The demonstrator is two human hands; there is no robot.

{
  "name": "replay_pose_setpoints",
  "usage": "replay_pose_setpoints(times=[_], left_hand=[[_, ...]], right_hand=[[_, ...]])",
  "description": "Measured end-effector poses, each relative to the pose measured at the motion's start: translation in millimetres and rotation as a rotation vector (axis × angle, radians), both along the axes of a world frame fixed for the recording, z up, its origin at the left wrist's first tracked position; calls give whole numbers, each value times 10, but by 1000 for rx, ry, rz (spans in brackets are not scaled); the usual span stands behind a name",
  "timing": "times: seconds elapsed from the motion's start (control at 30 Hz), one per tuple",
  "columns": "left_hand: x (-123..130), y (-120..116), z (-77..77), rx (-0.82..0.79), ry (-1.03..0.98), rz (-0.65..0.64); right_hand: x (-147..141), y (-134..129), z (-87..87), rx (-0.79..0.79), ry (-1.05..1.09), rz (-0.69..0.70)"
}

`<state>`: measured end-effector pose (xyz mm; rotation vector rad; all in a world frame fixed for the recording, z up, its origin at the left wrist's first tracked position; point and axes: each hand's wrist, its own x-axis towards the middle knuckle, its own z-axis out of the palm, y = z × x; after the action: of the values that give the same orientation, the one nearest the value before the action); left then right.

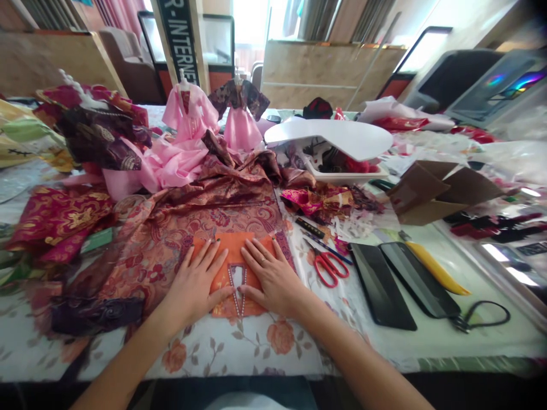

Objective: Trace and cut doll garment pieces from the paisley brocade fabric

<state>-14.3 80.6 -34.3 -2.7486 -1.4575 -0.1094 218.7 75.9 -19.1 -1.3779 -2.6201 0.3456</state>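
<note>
A small orange garment piece (234, 241) lies flat in front of me, with a narrow V-shaped neck opening edged in white beads. Both its sides are under my hands. My left hand (197, 279) rests palm down on its left part, fingers spread. On the right part my right hand (273, 276) lies flat too, a ring on one finger. My two thumbs nearly meet across the V opening. Beneath the piece's upper part is a large rust-coloured patterned brocade cloth (158, 245); its lower edge lies over the floral tablecloth (239, 353).
Red-handled scissors (329, 267) and a blue pen (335, 251) lie to the right, then two dark phones (380, 285) and a yellow cutter (438, 267). Behind stand dressed doll forms (188, 111), a white lidded tray (329, 136) and an open cardboard box (427, 191).
</note>
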Motion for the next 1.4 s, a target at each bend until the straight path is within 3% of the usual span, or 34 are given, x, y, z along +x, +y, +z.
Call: replay_pose_setpoints(times=[0.37,0.53,0.7,0.9,1.4], left_hand=[[-19,-11,52,-22,-3,2],[-3,-48,128,-30,-36,-87],[42,-81,66,-53,-60,-163],[52,-95,19,-44,-34,-161],[20,-88,-22,-7,-36,-153]], right_hand=[[-29,-8,18,10,-23,-19],[4,-69,95,29,-30,-19],[-3,-155,59,7,-15,24],[-23,-187,2,-11,1,25],[-33,-199,49,-17,-5,10]])
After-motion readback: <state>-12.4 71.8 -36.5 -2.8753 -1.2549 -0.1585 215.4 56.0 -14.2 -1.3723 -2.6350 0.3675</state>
